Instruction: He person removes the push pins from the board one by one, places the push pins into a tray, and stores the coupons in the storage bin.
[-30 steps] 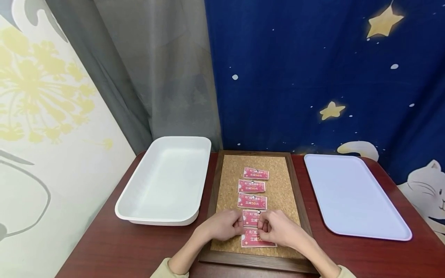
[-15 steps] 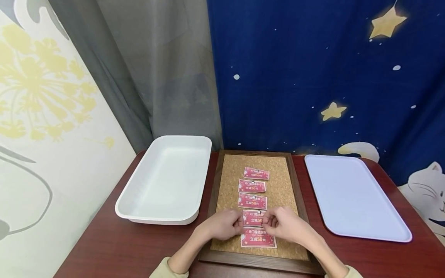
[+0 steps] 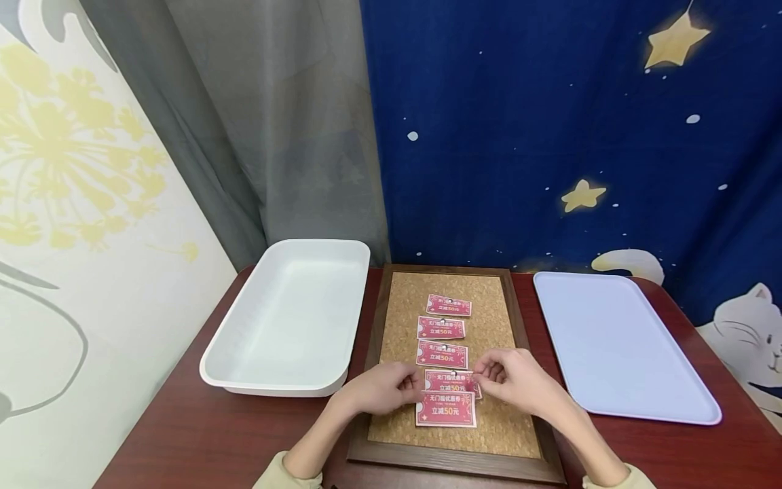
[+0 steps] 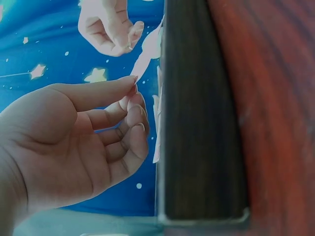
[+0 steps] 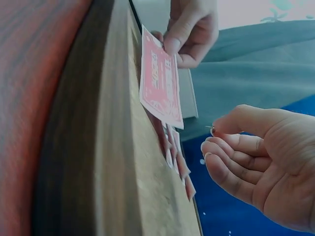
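My left hand [image 3: 386, 387] pinches the left edge of a red coupon [image 3: 446, 410], lifted off the cork board [image 3: 397, 438] at the bottom of a column of similar coupons. In the right wrist view the coupon stands tilted clear of the cork. My right hand [image 3: 516, 382] is to the right of the coupon and apart from it. Between its thumb and forefinger it pinches a small pin [image 5: 212, 131], its thin point sticking out. The fourth coupon [image 3: 451, 382] lies just above the held one, partly covered by it. Several coupons above are held with small pins.
A deep white tub [image 3: 287, 380] stands left of the board, and a flat pale lavender tray [image 3: 623, 339] lies to its right. The board's brown wooden frame [image 3: 452, 462] rests on the reddish table [image 3: 201, 435]. Curtains hang behind.
My right hand has moved right, away from the bottom coupon. My left hand has lifted that coupon off the cork, and it now overlaps the one above.
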`<state>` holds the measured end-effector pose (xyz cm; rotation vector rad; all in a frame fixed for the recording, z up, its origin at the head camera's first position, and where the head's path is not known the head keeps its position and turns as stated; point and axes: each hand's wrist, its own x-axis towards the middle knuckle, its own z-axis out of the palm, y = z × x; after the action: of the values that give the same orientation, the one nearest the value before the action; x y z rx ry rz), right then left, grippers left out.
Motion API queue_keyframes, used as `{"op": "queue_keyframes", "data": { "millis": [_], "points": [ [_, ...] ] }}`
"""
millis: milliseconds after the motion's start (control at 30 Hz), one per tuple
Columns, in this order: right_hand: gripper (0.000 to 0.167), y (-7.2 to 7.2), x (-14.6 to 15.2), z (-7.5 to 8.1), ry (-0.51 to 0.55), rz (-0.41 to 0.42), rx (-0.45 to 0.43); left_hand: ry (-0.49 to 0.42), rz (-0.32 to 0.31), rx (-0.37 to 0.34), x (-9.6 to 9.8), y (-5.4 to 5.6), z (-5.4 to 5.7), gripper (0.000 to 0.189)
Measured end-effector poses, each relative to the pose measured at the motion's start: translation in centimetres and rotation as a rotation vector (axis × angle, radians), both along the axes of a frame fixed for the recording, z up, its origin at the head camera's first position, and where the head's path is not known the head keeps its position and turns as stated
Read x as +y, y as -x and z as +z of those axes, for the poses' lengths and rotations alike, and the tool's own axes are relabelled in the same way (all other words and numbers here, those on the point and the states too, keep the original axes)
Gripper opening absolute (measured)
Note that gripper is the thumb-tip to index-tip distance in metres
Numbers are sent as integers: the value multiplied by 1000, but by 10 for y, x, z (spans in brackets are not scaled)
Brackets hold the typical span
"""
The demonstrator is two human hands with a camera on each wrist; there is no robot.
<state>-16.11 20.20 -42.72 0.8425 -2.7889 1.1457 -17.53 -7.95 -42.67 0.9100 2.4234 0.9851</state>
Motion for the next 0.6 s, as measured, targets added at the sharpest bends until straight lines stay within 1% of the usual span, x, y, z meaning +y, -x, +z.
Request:
{"op": "queue_keyframes", "data": {
  "millis": [167,300,467,600],
  "points": [
    [9,2,9,4,2,-48,54,-39,6,3,-7,5,3,16],
    [11,4,16,5,6,-89,81,-59,11,24,-14,8,6,14],
    [14,6,25,8,20,-138,88,-85,32,53,-23,12,12,13],
    [14,8,33,11,18,-171,81,-90,62,59,-32,17,14,11]
  ]
}}
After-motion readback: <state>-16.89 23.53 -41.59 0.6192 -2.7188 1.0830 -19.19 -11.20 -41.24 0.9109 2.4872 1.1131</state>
